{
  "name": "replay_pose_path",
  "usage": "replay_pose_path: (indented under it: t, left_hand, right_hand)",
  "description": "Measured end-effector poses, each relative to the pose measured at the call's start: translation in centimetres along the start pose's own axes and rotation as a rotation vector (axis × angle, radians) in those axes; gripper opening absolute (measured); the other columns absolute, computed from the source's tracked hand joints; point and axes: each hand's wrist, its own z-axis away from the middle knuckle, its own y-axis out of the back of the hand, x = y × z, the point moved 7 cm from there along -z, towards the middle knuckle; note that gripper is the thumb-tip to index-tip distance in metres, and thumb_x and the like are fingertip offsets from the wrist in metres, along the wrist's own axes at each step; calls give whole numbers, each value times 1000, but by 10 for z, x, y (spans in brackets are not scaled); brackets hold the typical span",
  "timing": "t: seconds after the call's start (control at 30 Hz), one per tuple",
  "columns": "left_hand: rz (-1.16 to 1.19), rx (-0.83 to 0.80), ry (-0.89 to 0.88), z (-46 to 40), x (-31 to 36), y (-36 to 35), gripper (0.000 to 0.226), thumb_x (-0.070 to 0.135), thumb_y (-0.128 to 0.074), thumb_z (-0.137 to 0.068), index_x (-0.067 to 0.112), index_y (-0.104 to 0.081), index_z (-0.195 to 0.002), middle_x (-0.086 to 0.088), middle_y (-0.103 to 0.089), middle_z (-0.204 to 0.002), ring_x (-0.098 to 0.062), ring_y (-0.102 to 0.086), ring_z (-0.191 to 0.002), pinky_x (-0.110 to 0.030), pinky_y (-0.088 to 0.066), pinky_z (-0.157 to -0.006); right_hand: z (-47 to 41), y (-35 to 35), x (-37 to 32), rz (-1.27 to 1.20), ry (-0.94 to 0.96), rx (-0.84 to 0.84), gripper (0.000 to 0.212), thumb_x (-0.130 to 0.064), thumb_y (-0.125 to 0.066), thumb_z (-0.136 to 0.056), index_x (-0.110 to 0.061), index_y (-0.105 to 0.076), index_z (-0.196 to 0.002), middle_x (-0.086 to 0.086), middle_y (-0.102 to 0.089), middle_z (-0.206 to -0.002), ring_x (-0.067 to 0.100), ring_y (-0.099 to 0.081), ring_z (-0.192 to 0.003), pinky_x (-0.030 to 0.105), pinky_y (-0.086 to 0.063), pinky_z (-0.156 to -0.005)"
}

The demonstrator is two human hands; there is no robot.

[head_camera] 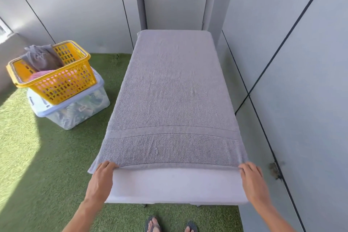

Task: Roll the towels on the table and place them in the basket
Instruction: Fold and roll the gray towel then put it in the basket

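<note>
Starting point: gripping the near hem, both hands were set at the corners of a grey towel [173, 88] spread flat along the white table [177, 184].
Towel position: it covered nearly the whole tabletop, its far end at the wall and its near edge stopping short of the table's front, with bare white surface showing between the hands.
Left hand [102, 173]: fingers curled over the towel's near-left corner, holding the hem; a little cloth hung off the table's left side there.
Right hand [250, 173]: fingers curled onto the near-right corner, pinching the hem.
Rolling: not begun as far as could be seen; no turn of cloth showed at the near edge.
Basket [56, 81]: yellow, standing on a clear lidded tub [75, 111] on the green turf [47, 156], well apart from the table to its left.
Already in basket: a grey cloth [42, 58] stuck up above the rim and something pink [43, 75] lay below it; whether these were rolled could not be told.
Judged progress: this towel's roll and its transfer to the basket were both left to do.
Other towels waiting: none visible on the table.
</note>
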Motion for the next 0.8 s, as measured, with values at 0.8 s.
replay_pose_path:
  t: [0.8]
  left_hand:
    - [56,-34,11,-1,-15,20,20,13,-71,-84,18,-52,-79,5,-53,-77,-15,-52,-59,-25,-37,-43]
  right_hand:
    - [1,18,0,70,-234,13,21,-18,-76,-76,-28,-57,-75,-2,-44,-90,23,-35,-90,40,-38,-80]
